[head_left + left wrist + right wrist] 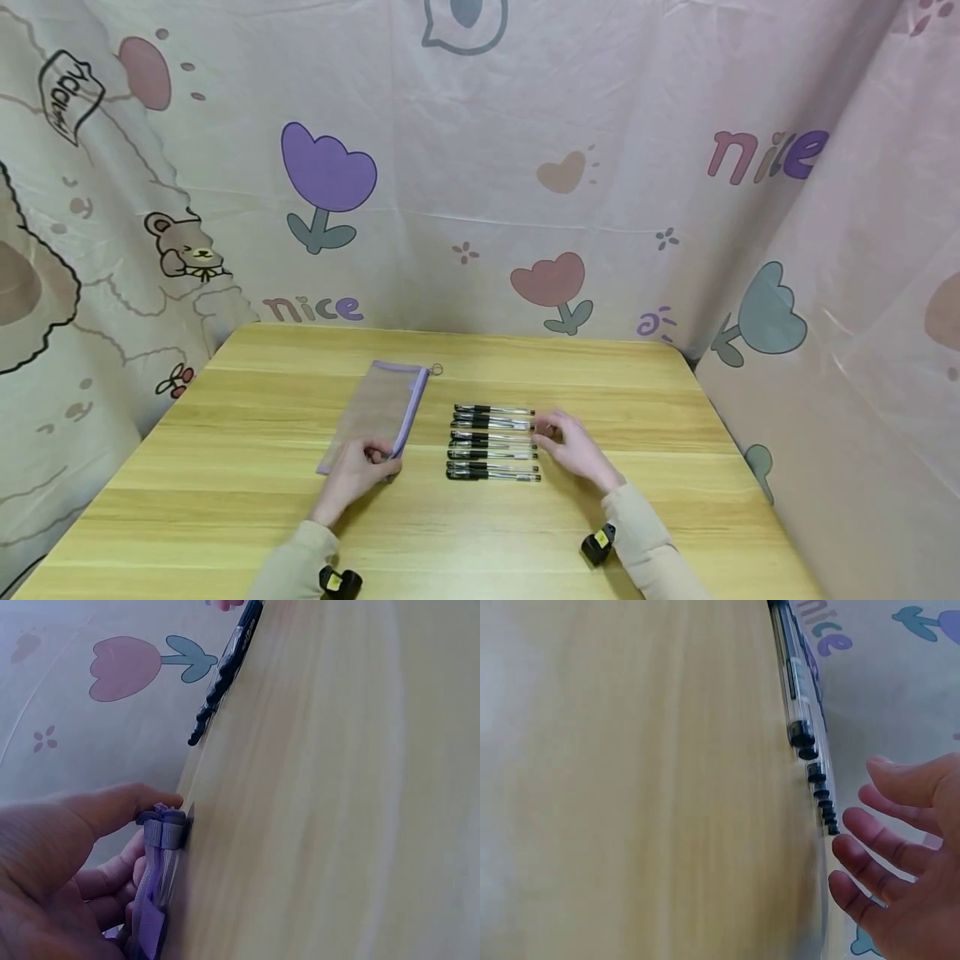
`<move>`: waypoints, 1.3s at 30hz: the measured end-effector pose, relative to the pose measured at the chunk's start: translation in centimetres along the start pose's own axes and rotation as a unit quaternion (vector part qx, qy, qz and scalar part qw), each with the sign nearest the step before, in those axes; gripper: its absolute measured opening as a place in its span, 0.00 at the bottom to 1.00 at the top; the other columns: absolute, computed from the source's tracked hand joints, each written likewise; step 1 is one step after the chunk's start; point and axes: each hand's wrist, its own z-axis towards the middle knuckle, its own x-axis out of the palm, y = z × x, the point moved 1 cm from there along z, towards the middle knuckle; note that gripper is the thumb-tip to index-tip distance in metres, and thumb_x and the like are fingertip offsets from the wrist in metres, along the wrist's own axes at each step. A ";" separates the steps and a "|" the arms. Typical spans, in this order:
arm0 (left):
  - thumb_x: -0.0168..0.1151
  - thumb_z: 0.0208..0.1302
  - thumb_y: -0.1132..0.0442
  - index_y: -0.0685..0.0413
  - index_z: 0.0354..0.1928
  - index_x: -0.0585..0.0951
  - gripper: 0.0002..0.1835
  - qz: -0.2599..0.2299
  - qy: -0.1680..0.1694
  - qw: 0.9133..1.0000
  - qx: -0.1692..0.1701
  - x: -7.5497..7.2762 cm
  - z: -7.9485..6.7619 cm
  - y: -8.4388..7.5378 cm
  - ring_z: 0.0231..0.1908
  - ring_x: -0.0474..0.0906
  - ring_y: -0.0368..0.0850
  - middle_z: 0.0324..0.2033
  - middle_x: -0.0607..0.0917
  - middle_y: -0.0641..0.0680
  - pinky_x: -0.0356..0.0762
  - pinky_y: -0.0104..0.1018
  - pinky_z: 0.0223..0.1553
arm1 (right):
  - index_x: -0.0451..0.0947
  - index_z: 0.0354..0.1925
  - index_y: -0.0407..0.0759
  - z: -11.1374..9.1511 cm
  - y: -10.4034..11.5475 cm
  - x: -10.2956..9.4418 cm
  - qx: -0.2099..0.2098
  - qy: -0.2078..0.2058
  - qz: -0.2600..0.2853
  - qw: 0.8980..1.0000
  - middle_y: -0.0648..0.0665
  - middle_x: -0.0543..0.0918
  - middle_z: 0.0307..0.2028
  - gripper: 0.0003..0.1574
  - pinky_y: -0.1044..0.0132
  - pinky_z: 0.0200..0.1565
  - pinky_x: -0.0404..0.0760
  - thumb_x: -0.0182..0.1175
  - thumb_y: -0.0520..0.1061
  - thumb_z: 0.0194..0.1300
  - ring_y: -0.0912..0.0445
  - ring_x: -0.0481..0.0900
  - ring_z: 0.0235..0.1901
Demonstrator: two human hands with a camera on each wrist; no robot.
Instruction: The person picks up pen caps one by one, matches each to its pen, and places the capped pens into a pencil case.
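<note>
A flat pencil pouch (375, 404) of see-through mesh with a purple zipper edge lies slantwise on the table. My left hand (354, 475) holds its near right corner, with the thumb and fingers around the purple zipper end (165, 832) in the left wrist view. To the right of the pouch lie several clear gel pens (468, 455) with black caps, side by side, caps to the left. At their right ends is my right hand (576, 452), fingers apart and loosely bent. It holds nothing, and in the right wrist view the fingertips (845, 844) are close to the pen ends (802, 735).
The pens and pouch rest on a light wooden table (645, 400). A printed curtain (450, 167) hangs behind it and along both sides. At the pouch's far corner is a small ring (437, 369). Small black wrist cameras (598, 546) sit at the sleeves.
</note>
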 end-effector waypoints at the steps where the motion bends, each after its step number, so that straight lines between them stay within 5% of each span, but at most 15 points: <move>1: 0.76 0.50 0.66 0.62 0.33 0.85 0.10 -0.002 -0.003 1.000 0.002 0.1 0.0 0.0 0.26 0.71 0.35 0.24 0.81 0.51 0.71 0.25 0.30 | 0.81 0.53 0.36 -0.1 0.1 0.0 -0.005 0.004 0.008 1.000 0.45 0.83 0.41 0.18 0.70 0.42 0.78 0.64 0.39 0.66 0.58 0.78 0.39; 11: 0.73 0.51 0.68 0.62 0.31 0.85 0.06 -0.024 -0.031 0.999 -0.006 0.7 0.1 -0.1 0.25 0.75 0.34 0.25 0.86 0.53 0.74 0.24 0.30 | 0.82 0.49 0.35 -1.3 1.1 0.1 -0.033 0.071 0.084 0.993 0.43 0.85 0.39 0.18 0.72 0.41 0.81 0.68 0.44 0.63 0.63 0.78 0.37; 19: 0.74 0.52 0.67 0.62 0.33 0.87 0.07 -0.037 -0.058 0.997 -0.015 1.0 0.0 -0.1 0.24 0.75 0.32 0.25 0.87 0.53 0.73 0.24 0.30 | 0.83 0.46 0.42 -2.0 1.8 0.6 -0.054 0.116 0.038 0.991 0.50 0.84 0.35 0.17 0.72 0.36 0.78 0.72 0.45 0.59 0.67 0.75 0.32; 39: 0.74 0.52 0.67 0.62 0.33 0.86 0.08 -0.051 -0.064 0.996 -0.025 1.5 -0.3 -0.2 0.25 0.75 0.33 0.26 0.86 0.53 0.73 0.25 0.31 | 0.85 0.38 0.46 -1.9 1.5 1.1 -0.053 0.120 0.018 0.991 0.50 0.81 0.31 0.12 0.74 0.30 0.74 0.75 0.43 0.54 0.67 0.71 0.27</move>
